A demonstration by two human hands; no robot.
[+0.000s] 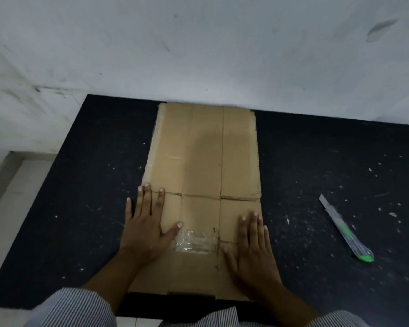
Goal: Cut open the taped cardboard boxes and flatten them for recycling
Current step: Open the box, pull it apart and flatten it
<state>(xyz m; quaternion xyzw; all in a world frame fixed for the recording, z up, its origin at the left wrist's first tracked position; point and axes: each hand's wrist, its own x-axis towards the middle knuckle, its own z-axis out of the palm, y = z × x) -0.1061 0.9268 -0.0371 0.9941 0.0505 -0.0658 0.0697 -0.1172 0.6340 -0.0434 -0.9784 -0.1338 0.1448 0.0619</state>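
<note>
Fingers (pixel 145 199) straight, left hand (pixel 144 230) and right hand (pixel 254 251) apparently press cardboard (pixel 206 156).

A black mat (pixel 69 208) flecked with pale scraps (pixel 393 214) meets the scuffed white wall (pixel 198 43) I face; pale floor (pixel 17 197) borders its left edge.

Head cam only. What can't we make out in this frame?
- Underside of the flattened box, head view: it faces the black mat.
- Cardboard under the left hand and right hand: the palms cover it.
- Utility knife blade details: blurred and small.
- Clear tape: too blurred to tell whether it is cut through.
</note>
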